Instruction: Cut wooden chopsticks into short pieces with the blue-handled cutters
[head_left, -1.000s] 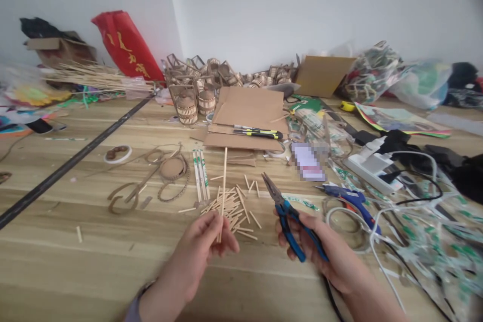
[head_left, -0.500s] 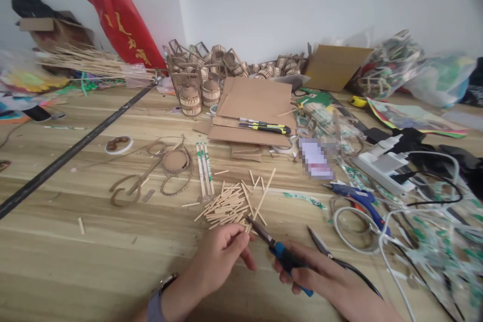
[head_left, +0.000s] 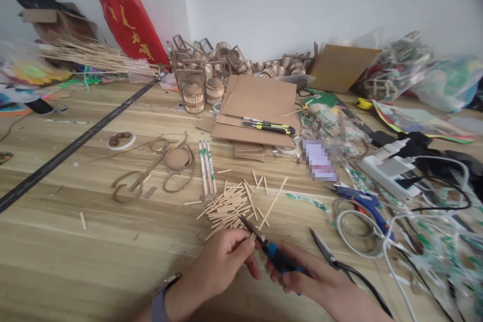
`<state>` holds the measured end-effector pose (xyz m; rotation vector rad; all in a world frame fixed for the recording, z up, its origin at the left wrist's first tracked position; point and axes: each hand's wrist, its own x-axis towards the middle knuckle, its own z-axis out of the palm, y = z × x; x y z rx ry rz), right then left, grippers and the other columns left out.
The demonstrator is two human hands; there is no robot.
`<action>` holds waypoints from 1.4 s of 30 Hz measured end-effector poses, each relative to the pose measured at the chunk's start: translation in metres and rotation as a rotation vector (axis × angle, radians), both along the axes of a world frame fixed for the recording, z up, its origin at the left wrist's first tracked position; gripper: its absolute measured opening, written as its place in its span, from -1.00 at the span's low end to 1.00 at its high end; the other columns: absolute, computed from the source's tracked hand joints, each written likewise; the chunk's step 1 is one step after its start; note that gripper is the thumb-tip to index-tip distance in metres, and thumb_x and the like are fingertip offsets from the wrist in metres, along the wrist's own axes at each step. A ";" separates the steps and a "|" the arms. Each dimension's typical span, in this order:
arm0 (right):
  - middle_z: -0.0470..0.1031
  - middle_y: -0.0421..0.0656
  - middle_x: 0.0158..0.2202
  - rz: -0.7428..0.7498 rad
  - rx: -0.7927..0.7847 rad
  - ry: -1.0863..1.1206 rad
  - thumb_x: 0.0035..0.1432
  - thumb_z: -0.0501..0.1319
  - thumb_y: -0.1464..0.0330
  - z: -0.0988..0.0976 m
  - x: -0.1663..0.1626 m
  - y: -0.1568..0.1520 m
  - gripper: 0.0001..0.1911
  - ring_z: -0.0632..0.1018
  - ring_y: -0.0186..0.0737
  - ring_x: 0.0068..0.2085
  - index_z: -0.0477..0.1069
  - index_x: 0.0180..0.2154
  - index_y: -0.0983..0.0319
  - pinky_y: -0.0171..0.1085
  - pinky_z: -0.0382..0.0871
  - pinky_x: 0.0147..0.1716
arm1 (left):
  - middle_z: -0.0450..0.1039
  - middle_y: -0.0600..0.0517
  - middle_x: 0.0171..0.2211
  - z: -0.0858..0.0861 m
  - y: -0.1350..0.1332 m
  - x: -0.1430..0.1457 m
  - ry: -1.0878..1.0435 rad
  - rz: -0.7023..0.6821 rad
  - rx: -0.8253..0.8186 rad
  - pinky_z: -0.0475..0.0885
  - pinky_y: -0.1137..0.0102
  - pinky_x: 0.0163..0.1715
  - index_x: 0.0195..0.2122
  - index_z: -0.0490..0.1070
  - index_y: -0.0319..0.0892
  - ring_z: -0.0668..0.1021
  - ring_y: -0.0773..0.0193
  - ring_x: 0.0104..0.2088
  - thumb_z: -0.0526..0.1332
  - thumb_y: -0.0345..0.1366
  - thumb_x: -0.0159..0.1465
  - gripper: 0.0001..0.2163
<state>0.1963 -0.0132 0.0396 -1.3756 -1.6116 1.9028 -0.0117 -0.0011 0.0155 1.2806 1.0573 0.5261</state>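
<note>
My left hand [head_left: 222, 257] is closed, pinching a thin wooden stick [head_left: 275, 199] between thumb and fingers near its lower end. The stick slants up and to the right over the table. Closed around the blue handles of a pair of snips [head_left: 278, 257], my right hand [head_left: 307, 274] holds their dark metal jaws across the stick, close to my left fingertips. Just beyond my hands lies a loose pile of short cut sticks [head_left: 226, 205]. A pair of black-handled scissors [head_left: 335, 264] rests beside my right hand.
Wrapped chopsticks [head_left: 207, 167] lie beyond the pile. Cardboard sheets [head_left: 260, 98] carry utility knives [head_left: 268, 127]. To the right are a blue glue gun [head_left: 362, 200], a tape roll [head_left: 339, 234], a power strip [head_left: 390, 173] and cables. Small wooden buckets [head_left: 193, 99] stand behind.
The snips' jaws have shifted left and now cross the stick by my left fingertips. The long stick has turned to lean further right. The whole view has shifted slightly.
</note>
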 end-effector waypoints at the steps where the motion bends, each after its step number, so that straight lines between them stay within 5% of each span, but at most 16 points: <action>1: 0.46 -0.16 -0.25 0.010 0.012 -0.005 0.06 0.16 0.23 0.000 0.001 0.000 -0.69 0.41 -0.12 -0.20 0.45 -0.15 0.17 -0.19 0.30 -0.18 | 0.54 0.03 -0.54 0.000 0.000 0.000 0.000 -0.001 0.003 0.18 0.44 -0.49 -0.47 0.43 -0.18 0.41 0.29 -0.54 0.02 -0.05 0.32 -0.62; 12: 0.46 -0.14 -0.24 0.036 0.026 -0.044 0.04 0.15 0.22 0.007 -0.003 0.001 -0.65 0.42 -0.08 -0.18 0.44 -0.13 0.18 -0.16 0.29 -0.16 | 0.57 0.02 -0.50 -0.003 0.000 0.000 -0.105 -0.005 -0.009 0.29 0.44 -0.37 -0.46 0.46 -0.19 0.52 0.26 -0.45 0.03 -0.06 0.33 -0.62; 22: 0.44 -0.15 -0.24 0.038 -0.079 -0.063 0.00 0.15 0.29 0.000 -0.003 0.004 -0.68 0.40 -0.13 -0.20 0.45 -0.16 0.20 -0.20 0.30 -0.21 | 0.51 0.02 -0.57 -0.021 0.003 -0.003 -0.234 0.024 -0.354 0.11 0.47 -0.55 -0.33 0.42 -0.25 0.50 0.32 -0.55 0.18 0.07 0.14 -0.59; 42: 0.46 -0.19 -0.26 -0.046 -0.234 0.047 -0.08 0.22 0.28 0.009 -0.006 0.003 -0.68 0.38 -0.21 -0.25 0.45 -0.19 0.17 -0.25 0.27 -0.25 | 0.49 0.03 -0.59 -0.020 0.000 0.001 -0.212 0.038 -0.235 0.13 0.47 -0.55 -0.32 0.48 -0.28 0.44 0.36 -0.58 0.12 -0.01 0.22 -0.62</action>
